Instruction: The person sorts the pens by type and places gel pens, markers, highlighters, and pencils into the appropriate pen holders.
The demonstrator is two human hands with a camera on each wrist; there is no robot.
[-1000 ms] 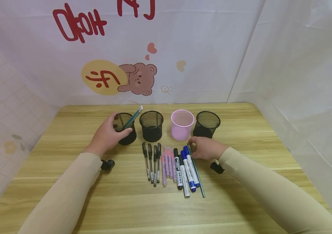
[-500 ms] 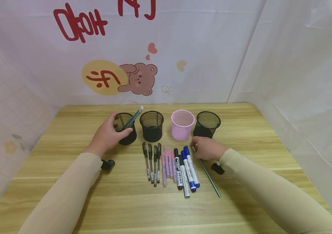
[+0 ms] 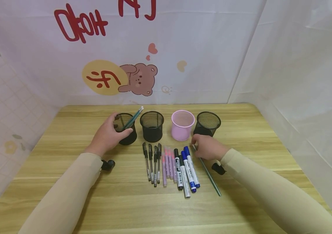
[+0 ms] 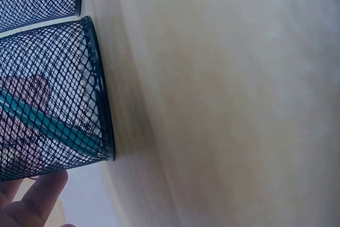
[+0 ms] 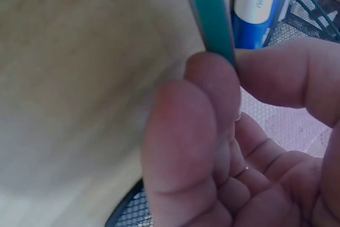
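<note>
My left hand [image 3: 105, 136] holds the leftmost black mesh pen cup [image 3: 128, 139], its thumb and fingers round the near and left sides. Green pencils [image 3: 134, 117] lean inside that cup, eraser ends up; one pencil [image 4: 50, 125] shows through the mesh in the left wrist view. My right hand [image 3: 210, 148] pinches one end of another green pencil [image 3: 211, 177] between thumb and fingertips, in front of the rightmost black mesh cup [image 3: 206, 130]. This pencil slants toward the table's front right. The right wrist view shows the pinched pencil [image 5: 208, 11] up close.
Between the held cup and the rightmost one stand a black mesh cup [image 3: 152, 133] and a pink cup [image 3: 181, 131]. In front lie black gel pens [image 3: 155, 165], pale purple highlighters [image 3: 164, 174], black-capped markers [image 3: 178, 172] and blue-capped markers [image 3: 190, 172]. White cloth [image 3: 201, 39] rises behind the table.
My right hand has shifted slightly right with the pencil, whose far end swung right, away from the blue-capped markers. The left hand stays on its cup.
</note>
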